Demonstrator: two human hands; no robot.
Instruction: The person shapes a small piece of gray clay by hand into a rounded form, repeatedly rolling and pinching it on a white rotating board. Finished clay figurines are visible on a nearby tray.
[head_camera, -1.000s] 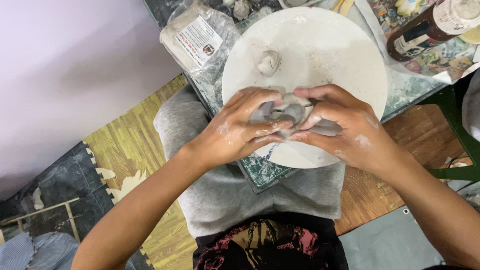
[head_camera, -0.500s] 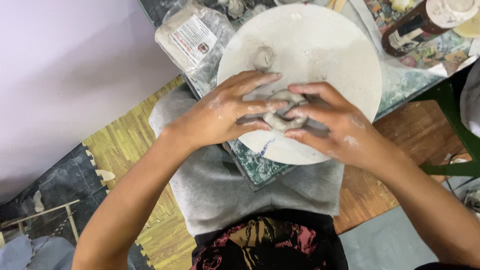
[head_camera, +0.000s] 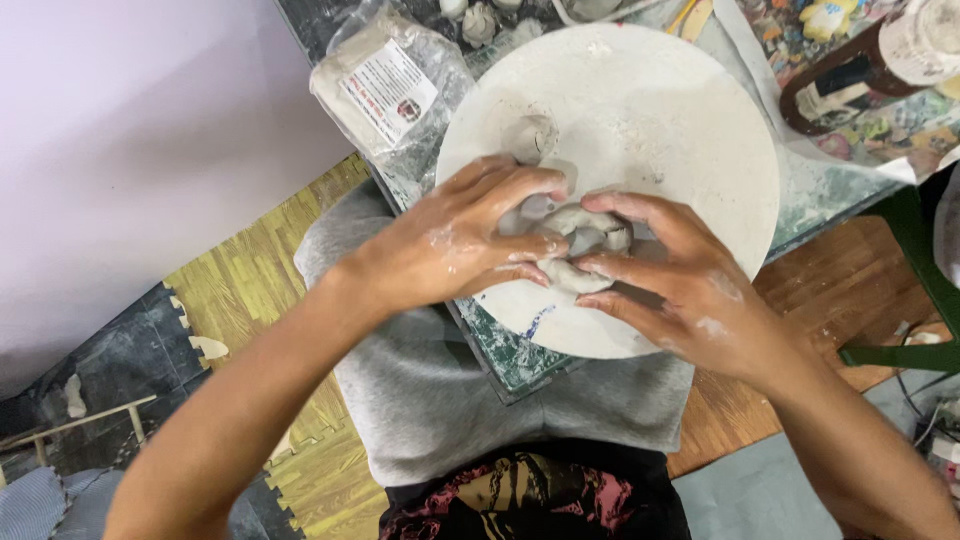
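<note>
- Head-camera view: a lump of grey clay (head_camera: 578, 245) is pressed between two clay-smeared hands over the near half of a round white board (head_camera: 680, 120), which is laid on a patterned tabletop (head_camera: 510, 355) above the person's lap.
- The left hand (head_camera: 455, 245) is closed around the lump's left side, fingers curled over the top; the right hand (head_camera: 690, 290) is closed on its right side, fingertips meeting the left's, apparently so that the soft clay is squeezed evenly from both sides.
- A smaller clay piece (head_camera: 528, 135) is left apart on the board, just beyond the left fingers.
- A clear plastic bag with a printed label (head_camera: 385, 95) is seen lying at the board's left edge, touching or slightly overlapping it.
- A brown bottle (head_camera: 860, 75) is laid well off to the right, beyond the board's rim.
- Most of the board's far half is bare, giving room ahead; the near rim overhangs the table's corner, close above grey-trousered knees (head_camera: 470, 420).
</note>
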